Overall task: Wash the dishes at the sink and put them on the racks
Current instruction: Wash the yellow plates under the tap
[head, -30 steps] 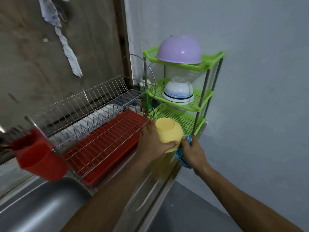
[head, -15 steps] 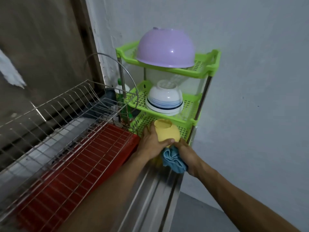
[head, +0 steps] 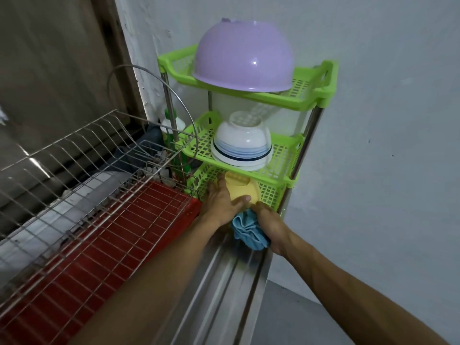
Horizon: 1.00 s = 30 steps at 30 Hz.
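At the lowest shelf of the green rack [head: 308, 95], just right of the picture's centre, the yellow bowl [head: 242, 189] is turned upside down with its foot ring facing up, directly under the middle shelf. The left hand [head: 221, 202] grips it from nine o'clock: the thumb lies across the near side of the bowl and the fingers wrap round its far left side. Whether the rim already rests on the green mesh or is held just above it is hard to tell, since the hand covers that edge.

Toward five o'clock of the bowl, the right hand [head: 270, 225] clutches a bunched blue cloth [head: 249, 231], its knuckles close against the left thumb. The cloth hangs over the steel counter edge [head: 231, 275].

Straight up at twelve o'clock from the yellow bowl, a white bowl with blue stripes [head: 241, 143] stands inverted on the middle shelf, and a purple bowl [head: 242, 56] lies inverted on the top shelf. Off at nine o'clock, a wire dish rack [head: 87, 155] stands over a red tray [head: 119, 227]. A white bottle with a green cap [head: 171, 125] stands in the corner between the two racks, at eleven o'clock of the yellow bowl.
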Available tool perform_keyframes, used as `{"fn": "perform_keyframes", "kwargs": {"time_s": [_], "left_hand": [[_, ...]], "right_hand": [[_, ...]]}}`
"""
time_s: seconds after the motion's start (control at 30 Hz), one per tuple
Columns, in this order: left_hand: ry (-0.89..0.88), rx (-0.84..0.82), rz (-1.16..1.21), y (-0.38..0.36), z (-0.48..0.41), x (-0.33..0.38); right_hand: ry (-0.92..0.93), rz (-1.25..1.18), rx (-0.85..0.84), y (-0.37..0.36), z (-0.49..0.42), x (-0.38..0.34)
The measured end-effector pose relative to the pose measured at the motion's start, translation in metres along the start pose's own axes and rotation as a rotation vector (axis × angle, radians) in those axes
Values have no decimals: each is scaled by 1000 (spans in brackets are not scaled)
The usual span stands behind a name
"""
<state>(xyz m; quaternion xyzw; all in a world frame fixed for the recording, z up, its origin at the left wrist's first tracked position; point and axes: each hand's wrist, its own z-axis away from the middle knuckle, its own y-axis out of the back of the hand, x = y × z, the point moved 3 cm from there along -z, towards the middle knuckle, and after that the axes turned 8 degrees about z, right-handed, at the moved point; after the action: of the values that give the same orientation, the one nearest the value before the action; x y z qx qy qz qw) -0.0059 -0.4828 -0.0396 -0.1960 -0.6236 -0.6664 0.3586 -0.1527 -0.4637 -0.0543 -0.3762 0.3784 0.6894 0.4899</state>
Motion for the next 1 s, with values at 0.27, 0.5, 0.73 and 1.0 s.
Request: {"fn": "perform_keyframes", "kwargs": {"time_s": [0.27, 0.5, 0.73, 1.0], "left_hand": [[-126, 115, 100, 12, 35, 18], [-101, 258, 162, 31, 125, 14], [118, 439, 268, 46, 266, -25], [367, 742, 440, 70, 464, -82]], "right_hand": [[15, 12, -43, 3, 14, -4], [108, 23, -327, -16, 71, -9], [72, 139, -777, -67, 168, 26], [-44, 239, -1054, -153, 310, 70]]}}
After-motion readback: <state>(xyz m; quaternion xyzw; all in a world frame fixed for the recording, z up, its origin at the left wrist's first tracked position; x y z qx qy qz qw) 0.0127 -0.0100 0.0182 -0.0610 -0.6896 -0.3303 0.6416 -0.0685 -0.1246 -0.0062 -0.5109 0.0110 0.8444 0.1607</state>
